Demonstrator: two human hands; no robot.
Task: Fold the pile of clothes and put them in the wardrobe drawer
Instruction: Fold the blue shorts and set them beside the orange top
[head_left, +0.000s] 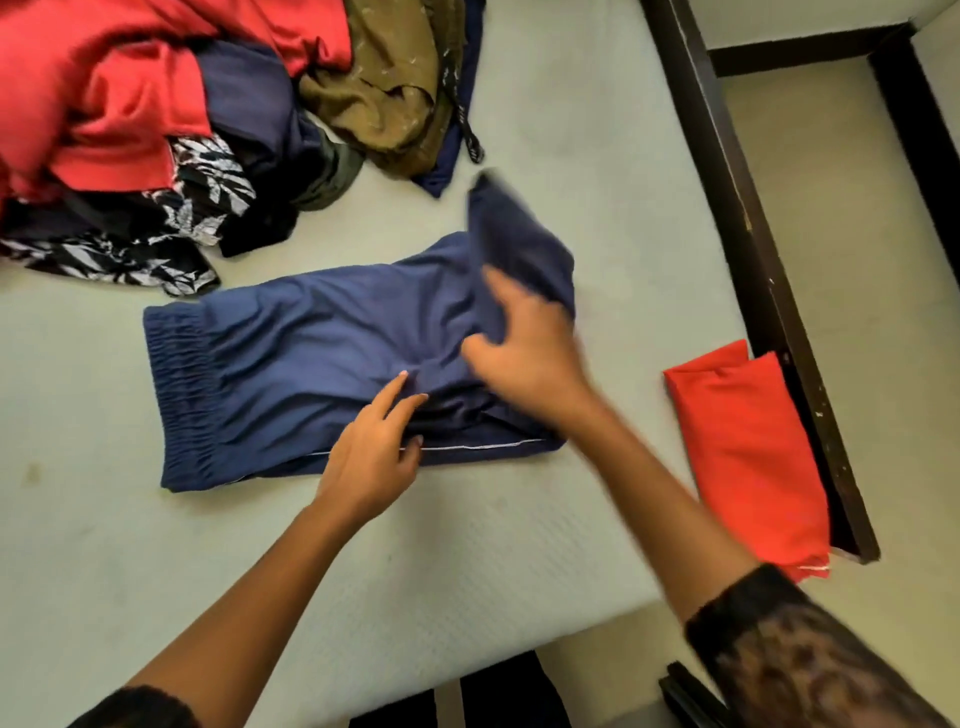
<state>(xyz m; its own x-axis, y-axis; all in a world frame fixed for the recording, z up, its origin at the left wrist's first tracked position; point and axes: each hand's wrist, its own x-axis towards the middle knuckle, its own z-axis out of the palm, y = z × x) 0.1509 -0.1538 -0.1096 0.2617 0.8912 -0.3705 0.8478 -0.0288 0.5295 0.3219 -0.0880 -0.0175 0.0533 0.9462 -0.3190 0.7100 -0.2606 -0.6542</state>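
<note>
While blue shorts (291, 364) lie centre on the mattress (571, 130), step: folding | left hand (374, 452) presses flat on near edge | right hand (524, 343), blurred, seemingly grasps raised leg end (514, 234) | next: carry it left over waistband (182, 395)

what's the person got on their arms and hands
Black sleeves end well above both wrists. The right sleeve is sheer with a lace-like pattern; the left sleeve shows only a dark cuff. The left hand and right hand are bare: no gloves, rings or watch visible.

Even soft light, slight motion blur
</note>
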